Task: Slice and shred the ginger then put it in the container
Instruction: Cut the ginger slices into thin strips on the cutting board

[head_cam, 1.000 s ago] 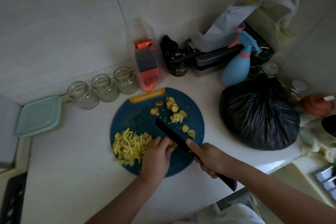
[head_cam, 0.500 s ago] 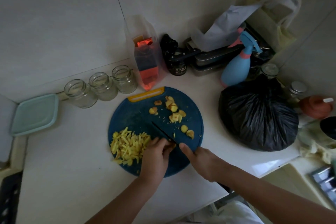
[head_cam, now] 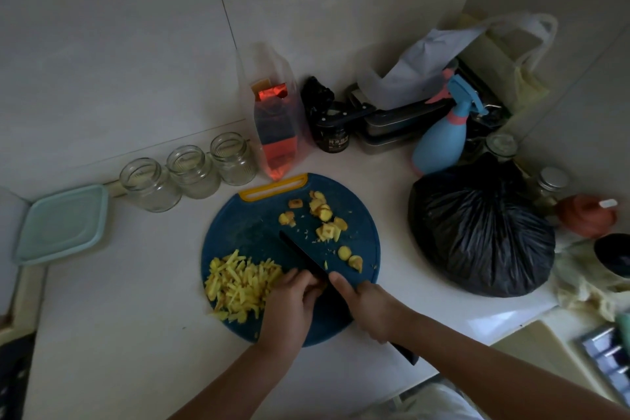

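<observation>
Ginger [head_cam: 327,232], in the head view, lies in two lots on the round blue cutting board [head_cam: 259,225]. Uncut slices and knobs are scattered toward its far right edge, and a heap of shreds [head_cam: 238,283] sits at its near left edge. I take it they are kept apart so the finished sticks are out of the blade's way. I judge shredding to be in hand, with a fair share left to cut.

The right hand [head_cam: 371,307] is wrapped round the handle of the black knife [head_cam: 303,254]. Its forefinger reaches forward onto the blade's back, likely to steady it, and the tip points toward the board's middle. The left hand [head_cam: 289,303] sits just beside the blade, fingers curled under like a guard. I cannot tell what they press on, because the hand hides it.

The pale green container [head_cam: 61,223], which looks lidded, sits at the far left edge of the counter [head_cam: 119,334], well apart from the board. Three glass jars [head_cam: 194,167] stand in a row along the wall edge near it.
</observation>
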